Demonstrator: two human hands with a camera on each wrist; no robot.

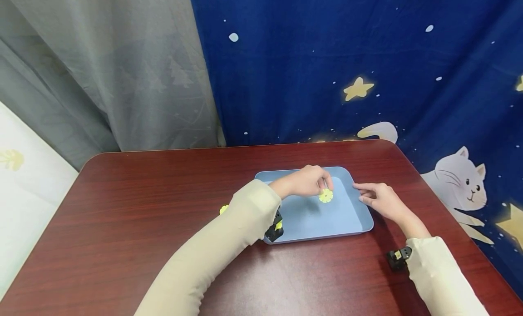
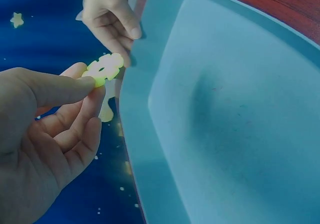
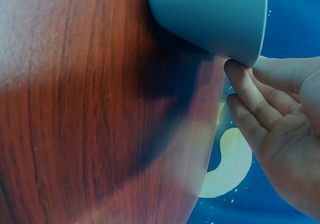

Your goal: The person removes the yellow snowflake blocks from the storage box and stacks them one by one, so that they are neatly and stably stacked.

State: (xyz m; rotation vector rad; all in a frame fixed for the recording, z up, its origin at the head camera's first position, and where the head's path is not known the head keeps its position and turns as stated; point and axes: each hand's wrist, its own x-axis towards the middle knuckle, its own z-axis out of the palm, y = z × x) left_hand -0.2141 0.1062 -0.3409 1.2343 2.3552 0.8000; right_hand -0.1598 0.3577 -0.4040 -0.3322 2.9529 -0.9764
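My left hand (image 1: 311, 180) pinches a yellow flower-shaped plastic disc (image 1: 325, 195) between thumb and fingertips, above the inside of a shallow blue tray (image 1: 327, 237). In the left wrist view, the disc (image 2: 103, 69) shows notched edges and a small hole in its middle. At the tray's right side, my right hand (image 1: 383, 199) holds the rim, its thumb and forefinger at the edge in the right wrist view. The other fingers of the right hand (image 3: 280, 119) lie below the tray wall (image 3: 215, 18).
Another yellow piece (image 1: 223, 209) lies on the brown wooden table (image 1: 135, 225), partly hidden behind the left sleeve (image 1: 220, 243). A blue curtain (image 1: 294, 71) with stars and a grey curtain (image 1: 122, 71) hang behind the table's far edge.
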